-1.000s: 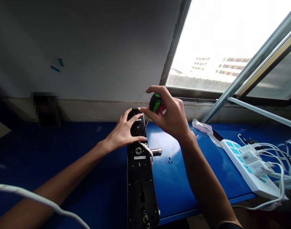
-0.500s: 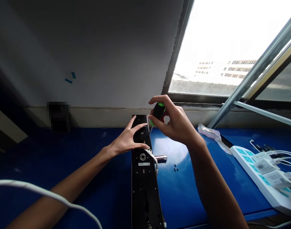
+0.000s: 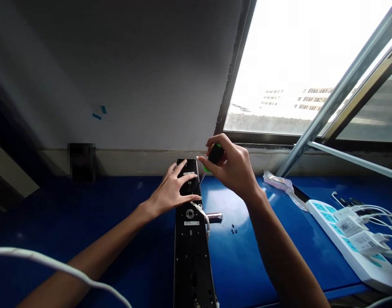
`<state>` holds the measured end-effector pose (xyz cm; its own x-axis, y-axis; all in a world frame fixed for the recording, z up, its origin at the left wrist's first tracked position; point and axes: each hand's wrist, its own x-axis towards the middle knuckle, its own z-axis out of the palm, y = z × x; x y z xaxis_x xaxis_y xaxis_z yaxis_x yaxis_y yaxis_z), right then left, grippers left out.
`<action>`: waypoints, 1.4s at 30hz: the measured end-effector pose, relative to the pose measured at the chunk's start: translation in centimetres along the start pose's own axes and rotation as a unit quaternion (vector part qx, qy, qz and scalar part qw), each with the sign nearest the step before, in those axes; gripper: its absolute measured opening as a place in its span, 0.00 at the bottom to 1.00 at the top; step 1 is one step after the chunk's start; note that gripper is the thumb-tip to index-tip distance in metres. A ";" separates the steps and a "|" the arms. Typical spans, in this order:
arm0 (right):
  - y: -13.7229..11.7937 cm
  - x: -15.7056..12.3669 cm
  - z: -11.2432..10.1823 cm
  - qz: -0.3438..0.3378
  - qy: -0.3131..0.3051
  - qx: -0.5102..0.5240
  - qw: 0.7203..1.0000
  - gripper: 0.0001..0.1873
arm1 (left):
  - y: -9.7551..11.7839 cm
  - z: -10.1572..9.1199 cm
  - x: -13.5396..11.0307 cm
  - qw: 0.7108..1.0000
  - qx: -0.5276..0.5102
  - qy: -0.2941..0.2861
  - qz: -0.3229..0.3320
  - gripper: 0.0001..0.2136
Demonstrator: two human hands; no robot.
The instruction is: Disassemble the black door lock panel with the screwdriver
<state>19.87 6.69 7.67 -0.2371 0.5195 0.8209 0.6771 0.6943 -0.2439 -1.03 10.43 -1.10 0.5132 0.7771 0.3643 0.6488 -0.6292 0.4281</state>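
Black oblong panel, stubby screwdriver, glossy tabletop

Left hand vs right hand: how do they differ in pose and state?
- Left hand is spread open; right hand is curled around a green-and-black screwdriver.
- Left hand lies across the long black panel; right hand is raised beside the panel's right edge, with the screwdriver's shaft slanting down toward it.

Shared: both are bare and near the panel's far end.
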 end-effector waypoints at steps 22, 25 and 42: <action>-0.6 -0.1 -0.8 -0.010 -0.080 0.094 0.992 0.18 | 0.3 0.0 0.4 0.998 -0.066 0.011 0.020 0.29; -0.8 -0.1 -1.1 -0.018 -0.084 0.076 0.993 0.22 | 0.1 0.2 0.4 0.998 -0.061 0.012 0.025 0.29; 0.0 -0.2 -0.3 -0.001 -0.024 0.038 0.999 0.20 | -0.2 -0.5 0.2 0.995 -0.044 0.013 0.085 0.19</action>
<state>20.13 6.43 7.64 -0.2733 0.5394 0.7965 0.6213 0.7311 -0.2819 -1.36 10.70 -0.73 0.5968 0.6586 0.4584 0.5004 -0.7520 0.4291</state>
